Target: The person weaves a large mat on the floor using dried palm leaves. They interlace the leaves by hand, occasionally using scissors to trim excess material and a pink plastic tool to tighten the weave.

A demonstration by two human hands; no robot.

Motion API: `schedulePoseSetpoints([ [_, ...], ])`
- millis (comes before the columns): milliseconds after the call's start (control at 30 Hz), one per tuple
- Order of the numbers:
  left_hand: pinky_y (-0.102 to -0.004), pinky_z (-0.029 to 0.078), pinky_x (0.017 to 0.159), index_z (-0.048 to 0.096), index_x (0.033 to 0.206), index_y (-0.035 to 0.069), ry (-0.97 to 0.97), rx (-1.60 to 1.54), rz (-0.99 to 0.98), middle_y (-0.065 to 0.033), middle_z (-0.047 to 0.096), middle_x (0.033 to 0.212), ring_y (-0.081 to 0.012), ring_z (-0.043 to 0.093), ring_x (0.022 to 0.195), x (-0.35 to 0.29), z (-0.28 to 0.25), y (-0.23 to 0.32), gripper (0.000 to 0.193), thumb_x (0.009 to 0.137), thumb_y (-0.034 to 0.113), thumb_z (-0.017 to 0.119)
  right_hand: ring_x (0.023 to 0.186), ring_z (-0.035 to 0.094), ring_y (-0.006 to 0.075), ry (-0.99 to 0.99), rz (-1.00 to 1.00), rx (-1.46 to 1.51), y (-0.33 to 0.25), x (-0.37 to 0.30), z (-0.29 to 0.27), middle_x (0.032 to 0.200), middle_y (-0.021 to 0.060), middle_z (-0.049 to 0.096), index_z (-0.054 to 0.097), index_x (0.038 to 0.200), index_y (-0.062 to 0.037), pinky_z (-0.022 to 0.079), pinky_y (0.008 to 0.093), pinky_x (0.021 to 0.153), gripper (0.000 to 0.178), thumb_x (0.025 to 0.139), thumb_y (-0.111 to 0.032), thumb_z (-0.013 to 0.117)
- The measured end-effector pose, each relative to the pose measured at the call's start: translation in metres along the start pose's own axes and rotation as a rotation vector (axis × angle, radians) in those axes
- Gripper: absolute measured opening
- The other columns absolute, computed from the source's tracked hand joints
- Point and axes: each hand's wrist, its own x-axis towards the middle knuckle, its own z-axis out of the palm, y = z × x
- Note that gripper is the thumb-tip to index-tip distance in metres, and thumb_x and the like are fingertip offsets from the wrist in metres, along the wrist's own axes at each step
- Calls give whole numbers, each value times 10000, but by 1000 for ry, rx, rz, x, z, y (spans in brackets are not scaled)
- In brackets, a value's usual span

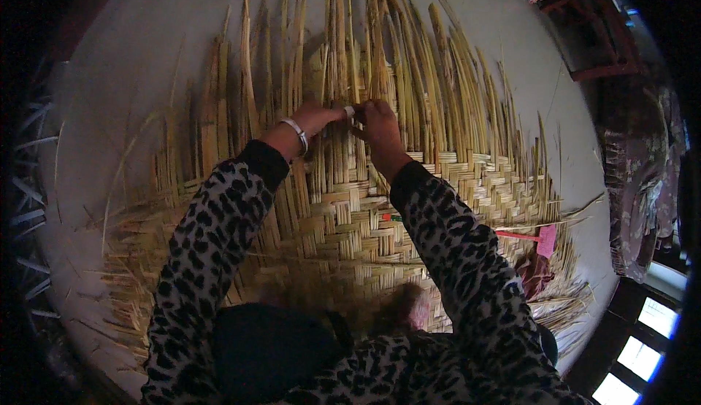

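Note:
A large mat woven from split reed strips (350, 231) lies under my arms, in a slanting over-and-under pattern. Its unwoven reed ends (445, 76) fan out toward the far side. Over these ends my left hand (314, 122), with a white bracelet at the wrist, reaches right with fingers closed. My right hand (382, 129) meets it, fingers bent and closed around a reed strip. The fingertips nearly touch, and a small pale band shows between them. What lies within the left fingers is hidden.
A small red-and-green object (391, 217) rests on the mat. To the right lie a pink fly swatter (545, 241) and dark red cloth (537, 275). Wooden furniture (602, 71) and patterned fabric (637, 186) stand at the right, a metal rack (33, 208) at the left.

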Motion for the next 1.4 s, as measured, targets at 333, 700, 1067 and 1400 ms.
schedulePoseSetpoints([
  [333, -326, 393, 972, 467, 1335, -23, 61, -355, 561, -155, 513, 1324, -225, 514, 1163, 11, -4, -9, 761, 838, 529, 633, 777, 579, 170, -100, 154, 47, -7, -12, -12, 886, 51, 587, 531, 1090, -26, 501, 333, 703, 240, 992, -212, 416],
  [700, -348, 508, 672, 645, 1065, 130, -109, -1083, 172, -8, 657, 874, -168, 614, 733, 0, -34, 7, 253, 920, 323, 570, 818, 637, 181, -422, 193, -121, -35, -12, -23, 989, 66, 636, 533, 1223, -37, 528, 349, 681, 286, 969, -168, 533],
  [1067, -341, 551, 686, 635, 1007, 7, 453, -543, 193, -93, 614, 874, -185, 612, 804, -77, -70, -93, 285, 874, 257, 669, 766, 664, 195, -453, 37, -787, -31, -7, -49, 945, 151, 654, 592, 1128, 31, 538, 347, 681, 333, 944, -247, 582],
  [1400, -392, 554, 584, 590, 1150, 25, 552, -879, 118, -95, 670, 955, -222, 660, 794, -101, -37, -192, 366, 922, 311, 603, 862, 634, 335, -462, -171, -1590, -20, -15, -29, 955, 162, 664, 635, 1087, -61, 514, 486, 767, 349, 954, -357, 506],
])
